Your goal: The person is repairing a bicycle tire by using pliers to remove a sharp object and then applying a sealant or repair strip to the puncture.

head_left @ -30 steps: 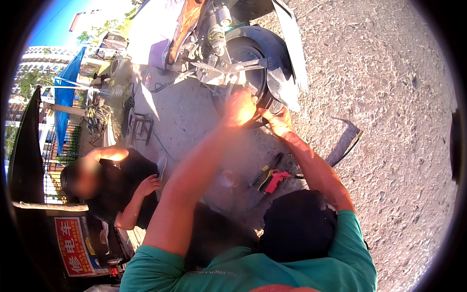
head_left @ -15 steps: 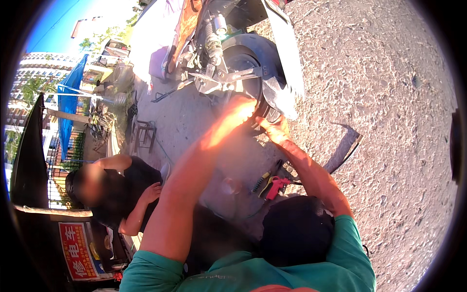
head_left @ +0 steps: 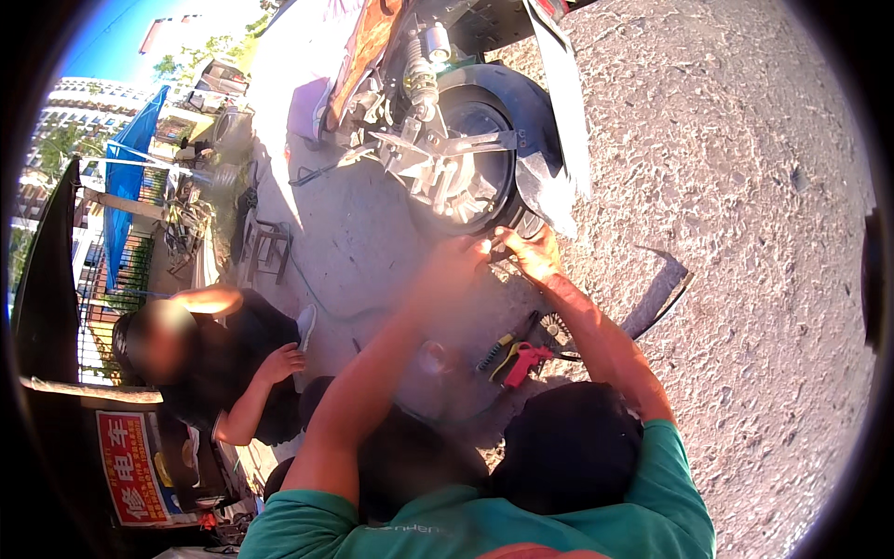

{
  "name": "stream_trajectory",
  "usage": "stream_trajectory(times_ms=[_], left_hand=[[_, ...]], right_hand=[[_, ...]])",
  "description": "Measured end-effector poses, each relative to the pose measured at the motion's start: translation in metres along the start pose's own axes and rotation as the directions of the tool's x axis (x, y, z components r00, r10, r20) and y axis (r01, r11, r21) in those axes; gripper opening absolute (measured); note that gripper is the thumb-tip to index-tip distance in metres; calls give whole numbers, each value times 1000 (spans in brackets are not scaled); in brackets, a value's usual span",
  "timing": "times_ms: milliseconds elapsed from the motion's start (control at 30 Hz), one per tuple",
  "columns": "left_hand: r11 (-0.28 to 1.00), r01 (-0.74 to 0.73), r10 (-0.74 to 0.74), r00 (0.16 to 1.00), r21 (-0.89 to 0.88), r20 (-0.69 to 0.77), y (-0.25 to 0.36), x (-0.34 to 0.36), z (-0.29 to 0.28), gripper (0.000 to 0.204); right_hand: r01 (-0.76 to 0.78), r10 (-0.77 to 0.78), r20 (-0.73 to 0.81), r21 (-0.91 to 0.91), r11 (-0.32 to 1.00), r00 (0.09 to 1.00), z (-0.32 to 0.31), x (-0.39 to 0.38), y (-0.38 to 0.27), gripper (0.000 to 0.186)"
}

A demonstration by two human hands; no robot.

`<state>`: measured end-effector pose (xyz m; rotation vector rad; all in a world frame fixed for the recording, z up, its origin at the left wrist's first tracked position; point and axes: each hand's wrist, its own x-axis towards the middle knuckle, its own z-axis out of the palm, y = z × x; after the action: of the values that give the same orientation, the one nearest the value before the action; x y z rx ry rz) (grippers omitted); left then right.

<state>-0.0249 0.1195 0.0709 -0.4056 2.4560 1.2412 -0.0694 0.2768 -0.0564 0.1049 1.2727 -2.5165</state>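
A scooter's rear wheel (head_left: 473, 121) with a black tyre (head_left: 510, 191) stands ahead of me, its hub and bracket exposed. My left hand (head_left: 463, 253) is at the tyre's near edge, fingers bent in against it; haze and glare soften its outline. Close beside it on the right, my right hand (head_left: 533, 253) has its thumb and fingers closed on the same edge. Whether a small item sits between the fingers I cannot tell. The shock absorber (head_left: 422, 79) rises above the wheel, and a dark fender (head_left: 531, 102) curves round its right side.
Between my forearms lie a pink-red pistol-shaped tool (head_left: 527, 364), yellow-handled pliers (head_left: 504, 361) and a green-handled tool (head_left: 491, 352). A curved dark strip (head_left: 672, 303) lies on the rough ground at right. Another person (head_left: 237, 368) crouches at left; a small stool (head_left: 268, 252) stands beyond them.
My left hand has come down from the wheel's side to its near edge, close to my right hand. The right hand stays at nearly the same place. The view has shifted slightly.
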Motion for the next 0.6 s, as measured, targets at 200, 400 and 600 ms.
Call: stream_trajectory(times_ms=[200, 400, 600], left_hand=[[937, 21, -90, 979, 347, 183, -125, -71, 47, 38], [888, -62, -97, 944, 457, 315, -150, -101, 98, 47], [853, -56, -171, 909, 519, 380, -141, -90, 107, 48]], right_hand=[[-322, 252, -224, -372, 871, 941, 11, -12, -28, 80], [-184, 165, -101, -224, 957, 981, -15, 6, 2, 95], [-195, 169, -120, -249, 949, 978, -2, -10, -25, 105]])
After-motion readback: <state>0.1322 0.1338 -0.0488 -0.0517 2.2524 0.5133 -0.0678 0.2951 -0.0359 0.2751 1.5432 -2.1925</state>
